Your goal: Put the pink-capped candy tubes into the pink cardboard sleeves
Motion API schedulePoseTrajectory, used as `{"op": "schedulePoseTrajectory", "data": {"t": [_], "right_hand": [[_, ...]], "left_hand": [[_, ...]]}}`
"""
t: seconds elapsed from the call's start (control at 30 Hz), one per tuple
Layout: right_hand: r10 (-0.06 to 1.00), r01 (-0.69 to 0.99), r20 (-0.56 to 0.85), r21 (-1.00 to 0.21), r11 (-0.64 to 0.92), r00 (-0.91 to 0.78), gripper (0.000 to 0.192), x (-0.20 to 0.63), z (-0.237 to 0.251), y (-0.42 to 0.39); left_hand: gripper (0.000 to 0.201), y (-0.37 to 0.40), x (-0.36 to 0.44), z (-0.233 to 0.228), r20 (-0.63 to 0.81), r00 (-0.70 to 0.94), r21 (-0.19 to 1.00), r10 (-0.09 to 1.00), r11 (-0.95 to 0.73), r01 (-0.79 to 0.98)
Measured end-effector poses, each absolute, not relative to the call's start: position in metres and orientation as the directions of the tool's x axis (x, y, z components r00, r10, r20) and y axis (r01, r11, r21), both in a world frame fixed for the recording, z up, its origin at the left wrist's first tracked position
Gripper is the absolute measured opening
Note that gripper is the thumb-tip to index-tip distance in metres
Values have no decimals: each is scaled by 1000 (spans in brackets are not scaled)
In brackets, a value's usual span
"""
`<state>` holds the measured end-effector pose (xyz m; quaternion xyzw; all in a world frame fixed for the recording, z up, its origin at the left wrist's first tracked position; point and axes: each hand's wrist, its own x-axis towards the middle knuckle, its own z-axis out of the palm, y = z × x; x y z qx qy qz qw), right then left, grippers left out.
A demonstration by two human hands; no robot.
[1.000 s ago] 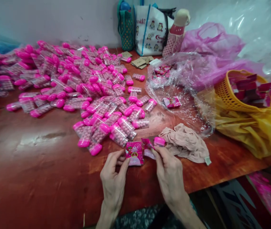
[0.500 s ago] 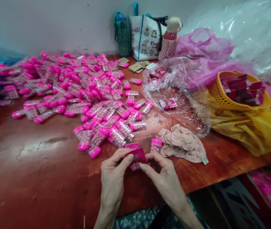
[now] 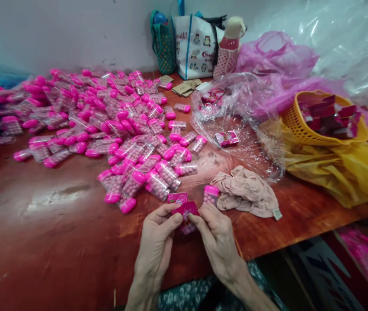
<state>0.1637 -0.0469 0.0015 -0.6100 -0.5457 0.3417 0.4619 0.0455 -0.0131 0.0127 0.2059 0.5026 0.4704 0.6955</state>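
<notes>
Two hands are pinching a small pink box (image 3: pixel 186 211) at the table's (image 3: pixel 57 233) near edge: left hand (image 3: pixel 158 235) gripping its left side, right hand (image 3: pixel 214 233) its right, beside a capped vial (image 3: pixel 210 195).

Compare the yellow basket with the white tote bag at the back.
The yellow basket is open-weave plastic, sits low at the right, and holds dark red cartons. The white tote bag is printed with cartoon figures, stands upright against the wall, and hides its contents. Both rest on the same red table.
</notes>
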Motion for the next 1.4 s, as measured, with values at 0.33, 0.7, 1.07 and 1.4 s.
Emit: {"op": "schedulePoseTrajectory", "data": {"t": [0.33,0.7,1.07,1.4], "right_hand": [[976,478,166,-874,82,137,26,167,4,-46],[957,201,-181,-953,-227,227,12,153,9,-46],[967,127,-200,-967,-221,161,21,162,16,-48],[958,248,-218,-933,-261,187,1,162,9,-47]], "left_hand": [[22,-14,42,13,-412,155,826,898,440,-352],[10,-14,53,16,-484,-22,783,875,422,-456],[12,-16,55,11,-445,-70,822,893,376,-428],[15,-24,45,8,-170,-222,985,960,167,-31]]}}
